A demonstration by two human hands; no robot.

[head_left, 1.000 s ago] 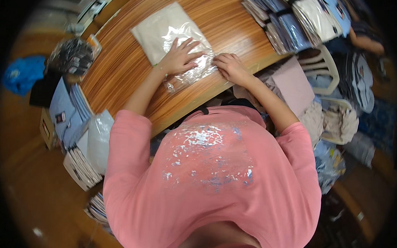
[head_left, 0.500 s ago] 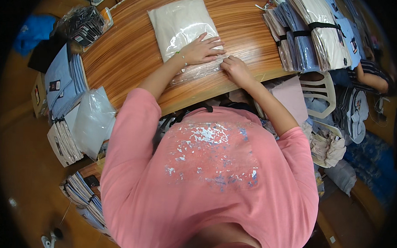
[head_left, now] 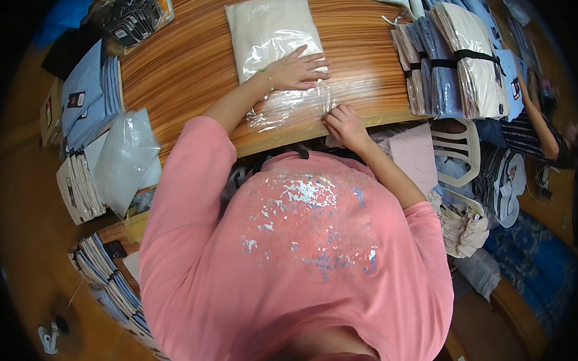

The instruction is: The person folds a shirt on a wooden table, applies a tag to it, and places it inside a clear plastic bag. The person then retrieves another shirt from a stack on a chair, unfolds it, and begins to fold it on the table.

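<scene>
A clear bag (head_left: 278, 46) holding folded cloth lies on the wooden tabletop (head_left: 178, 68). The left hand (head_left: 297, 71) presses flat on it, fingers spread; the right hand (head_left: 343, 123) pinches the bag's near edge.

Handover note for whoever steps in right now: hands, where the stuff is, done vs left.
Left hand: flat, fingers spread, pressing on the clear plastic bag that holds a folded pale garment.
Right hand: fingertips pinching the bag's loose open end at the near edge of the wooden table.
Things: bag lies mid-table; strapped bundle of packed garments to the right; stacks of packed blue garments and empty bags to the left.
Done: garment is inside the bag.
Left: the open end looks unsealed and crumpled; probably flatten and close it.
</scene>
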